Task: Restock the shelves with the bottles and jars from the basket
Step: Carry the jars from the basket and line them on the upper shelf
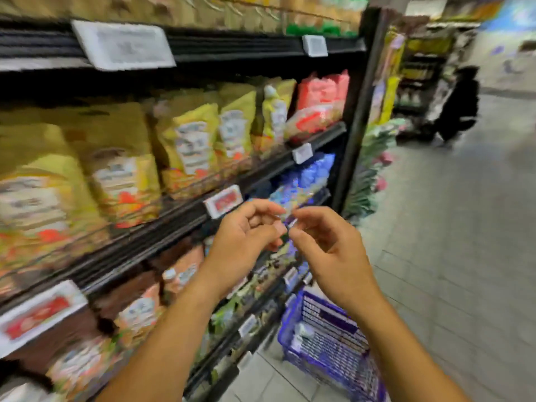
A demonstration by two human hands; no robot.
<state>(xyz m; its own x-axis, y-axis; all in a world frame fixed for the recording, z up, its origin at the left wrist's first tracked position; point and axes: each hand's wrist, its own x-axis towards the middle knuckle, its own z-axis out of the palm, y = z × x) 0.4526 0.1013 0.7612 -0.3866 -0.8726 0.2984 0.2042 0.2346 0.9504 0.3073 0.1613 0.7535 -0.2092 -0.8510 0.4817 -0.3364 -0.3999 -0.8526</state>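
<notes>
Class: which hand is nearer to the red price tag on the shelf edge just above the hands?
Left. The left hand sits just below and right of the red price tag; the right hand is farther right.

Blue mesh basket (327, 338), yellow bags (188, 140), black shelves (261, 172)

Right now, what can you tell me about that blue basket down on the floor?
The basket is blue-purple and looks like plastic, with open lattice walls and a solid rim. It stands upright on the tiled floor, close to the foot of the shelves. A dark panel shows on one inner wall. Something pale lies inside, too blurred to name. The left hand and right hand are above it, not touching it.
</notes>
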